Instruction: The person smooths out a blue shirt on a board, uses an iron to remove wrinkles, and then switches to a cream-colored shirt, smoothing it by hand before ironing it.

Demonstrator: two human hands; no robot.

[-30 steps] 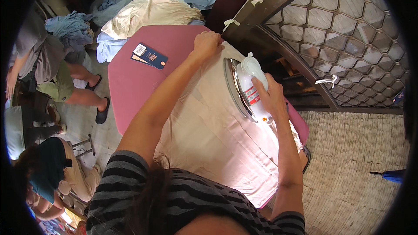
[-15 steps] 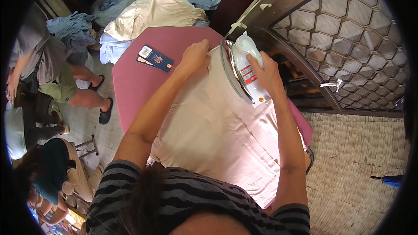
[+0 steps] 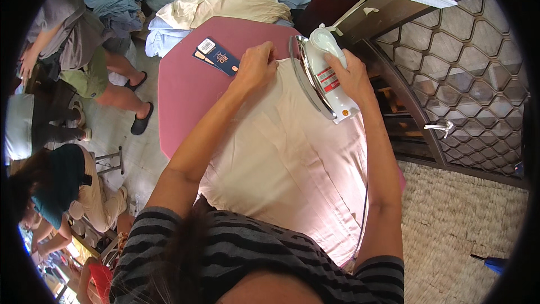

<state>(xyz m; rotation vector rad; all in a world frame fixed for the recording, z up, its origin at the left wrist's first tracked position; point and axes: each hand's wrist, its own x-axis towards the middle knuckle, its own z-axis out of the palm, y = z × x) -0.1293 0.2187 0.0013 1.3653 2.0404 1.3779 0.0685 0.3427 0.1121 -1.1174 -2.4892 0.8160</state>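
My right hand (image 3: 352,79) is wrapped round the handle of a white clothes iron (image 3: 339,101) with a shiny metal soleplate. The iron is tilted with its soleplate edge toward the left, over the right side of a beige cloth garment (image 3: 270,146). I cannot tell whether the soleplate touches the cloth. At the garment's far edge, my left hand (image 3: 256,68) is closed, its fingertips pinching the cloth. The garment lies spread over a pink padded ironing board (image 3: 180,95). Dark blue cardboard tags (image 3: 218,58) lie on the board, left of my left hand.
A dark metal lattice door (image 3: 450,67) stands close on the right, beside a woven mat (image 3: 461,219). Beyond the board are piles of beige (image 3: 225,3) and blue clothes (image 3: 118,8). Several people are at the left. A cord (image 3: 363,214) runs beside my right forearm.
The view has shifted, so the board sits higher and further right. My left hand has drawn slightly toward me and left over the board. The iron stays in my right hand; its cord now shows.
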